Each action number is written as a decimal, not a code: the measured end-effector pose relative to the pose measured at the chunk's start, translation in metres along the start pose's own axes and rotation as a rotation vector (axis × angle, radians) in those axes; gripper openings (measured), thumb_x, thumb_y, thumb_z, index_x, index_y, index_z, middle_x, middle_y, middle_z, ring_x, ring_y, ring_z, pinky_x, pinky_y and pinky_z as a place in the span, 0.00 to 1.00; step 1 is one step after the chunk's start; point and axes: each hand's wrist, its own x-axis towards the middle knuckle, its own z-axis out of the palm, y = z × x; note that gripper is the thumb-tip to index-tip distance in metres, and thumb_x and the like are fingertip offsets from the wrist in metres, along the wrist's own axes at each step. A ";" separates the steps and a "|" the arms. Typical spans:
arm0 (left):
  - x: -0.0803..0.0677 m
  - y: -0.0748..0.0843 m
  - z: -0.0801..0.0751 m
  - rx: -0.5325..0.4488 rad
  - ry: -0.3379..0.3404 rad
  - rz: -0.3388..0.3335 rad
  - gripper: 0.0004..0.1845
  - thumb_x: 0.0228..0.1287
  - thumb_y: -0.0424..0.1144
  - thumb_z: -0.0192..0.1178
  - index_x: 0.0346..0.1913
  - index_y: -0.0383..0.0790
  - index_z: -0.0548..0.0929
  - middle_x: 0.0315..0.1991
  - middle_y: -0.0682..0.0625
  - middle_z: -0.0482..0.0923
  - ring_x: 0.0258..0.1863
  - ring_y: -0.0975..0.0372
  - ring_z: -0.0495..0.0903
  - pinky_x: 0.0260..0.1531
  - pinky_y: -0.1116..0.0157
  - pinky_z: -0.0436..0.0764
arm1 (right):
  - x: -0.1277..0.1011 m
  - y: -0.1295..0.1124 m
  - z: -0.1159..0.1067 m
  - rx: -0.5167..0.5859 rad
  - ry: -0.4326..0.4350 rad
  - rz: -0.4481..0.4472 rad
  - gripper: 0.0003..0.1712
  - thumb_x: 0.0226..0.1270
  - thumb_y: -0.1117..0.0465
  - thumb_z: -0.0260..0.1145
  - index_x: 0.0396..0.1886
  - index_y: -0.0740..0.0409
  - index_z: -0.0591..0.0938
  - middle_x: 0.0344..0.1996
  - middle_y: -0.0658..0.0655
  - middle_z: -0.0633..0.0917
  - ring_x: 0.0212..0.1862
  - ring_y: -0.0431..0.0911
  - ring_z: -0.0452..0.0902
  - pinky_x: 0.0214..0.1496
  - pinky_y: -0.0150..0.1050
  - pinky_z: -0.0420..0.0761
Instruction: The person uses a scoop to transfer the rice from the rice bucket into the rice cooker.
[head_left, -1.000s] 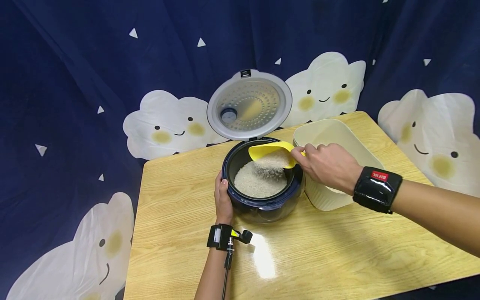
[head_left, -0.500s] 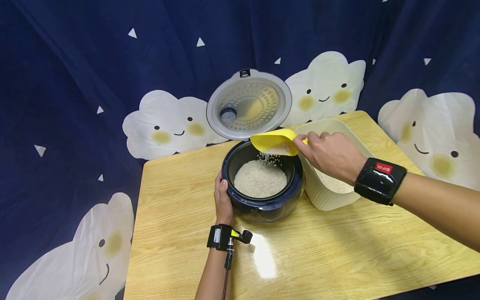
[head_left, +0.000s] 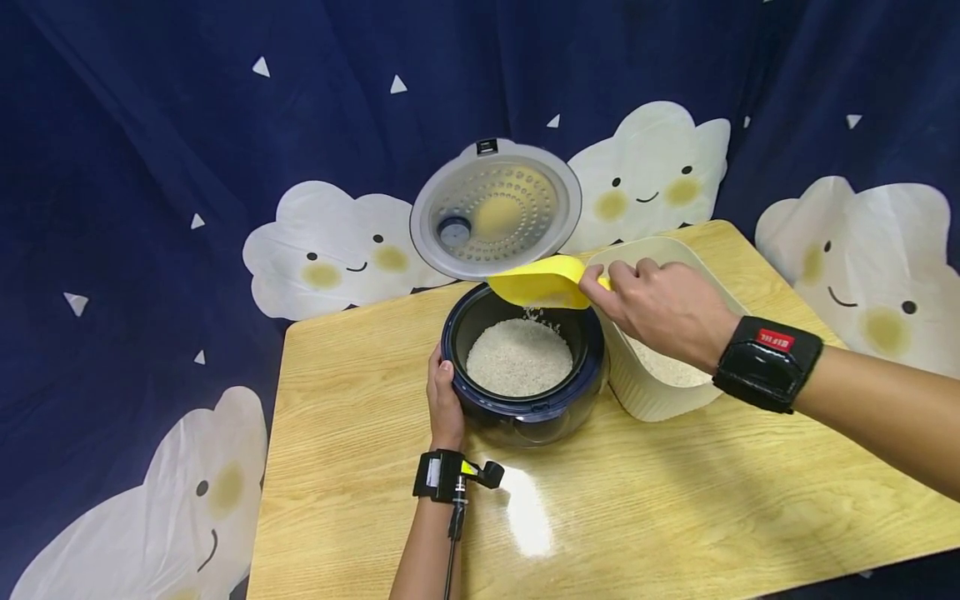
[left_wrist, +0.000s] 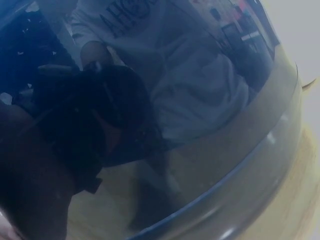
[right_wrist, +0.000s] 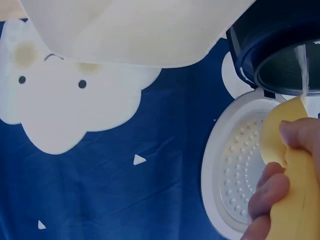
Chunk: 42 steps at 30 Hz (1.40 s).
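A dark blue rice cooker [head_left: 525,400] stands on the wooden table [head_left: 675,500] with its round lid [head_left: 497,208] raised behind it. White rice [head_left: 519,357] fills its pot. My left hand [head_left: 442,400] holds the cooker's left side; the left wrist view shows only the cooker's glossy wall [left_wrist: 200,150]. My right hand [head_left: 663,312] grips the handle of a yellow scoop [head_left: 538,282], tipped over the pot's back rim. A few last grains [head_left: 534,315] drop from it. In the right wrist view my fingers [right_wrist: 270,192] curl round the scoop [right_wrist: 290,180].
A cream plastic bin [head_left: 660,383] with rice in it stands right of the cooker, touching it. A dark blue curtain [head_left: 150,167] with white clouds hangs behind and on both sides of the table. Bare wood lies in front of the cooker.
The scoop has risen and tipped further, and the stream of rice has thinned to a few grains. The heap in the pot has grown. My left hand has stayed put.
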 end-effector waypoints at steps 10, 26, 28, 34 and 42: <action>0.001 0.000 0.001 -0.010 0.015 -0.002 0.33 0.70 0.52 0.41 0.76 0.51 0.68 0.76 0.49 0.70 0.73 0.55 0.68 0.75 0.58 0.63 | 0.000 0.002 -0.006 -0.002 0.019 -0.007 0.18 0.71 0.61 0.65 0.53 0.65 0.72 0.23 0.58 0.73 0.18 0.51 0.71 0.16 0.40 0.70; -0.001 0.001 0.003 -0.012 0.021 -0.009 0.31 0.70 0.51 0.40 0.76 0.53 0.68 0.75 0.50 0.70 0.74 0.55 0.68 0.76 0.56 0.61 | 0.000 0.008 -0.012 0.362 -0.242 0.220 0.13 0.68 0.53 0.70 0.37 0.54 0.75 0.17 0.51 0.73 0.16 0.46 0.69 0.18 0.39 0.67; -0.001 0.000 0.003 -0.015 0.023 -0.006 0.31 0.70 0.50 0.40 0.75 0.53 0.69 0.75 0.50 0.71 0.73 0.55 0.68 0.75 0.56 0.62 | 0.000 0.011 -0.012 0.507 -0.359 0.290 0.14 0.69 0.50 0.69 0.34 0.52 0.76 0.16 0.48 0.71 0.17 0.43 0.67 0.21 0.36 0.63; -0.001 0.000 0.003 -0.025 0.025 -0.008 0.31 0.70 0.52 0.41 0.75 0.53 0.69 0.74 0.50 0.71 0.72 0.56 0.69 0.75 0.57 0.62 | -0.009 0.025 -0.011 0.744 -0.535 0.393 0.18 0.72 0.43 0.66 0.32 0.50 0.75 0.17 0.45 0.67 0.18 0.39 0.63 0.24 0.32 0.59; 0.000 0.000 0.002 -0.023 0.028 -0.006 0.32 0.70 0.51 0.41 0.76 0.52 0.69 0.75 0.50 0.71 0.73 0.57 0.68 0.75 0.60 0.63 | -0.030 0.043 -0.007 0.751 -0.573 0.428 0.19 0.73 0.39 0.64 0.33 0.48 0.76 0.18 0.45 0.68 0.19 0.37 0.63 0.25 0.31 0.60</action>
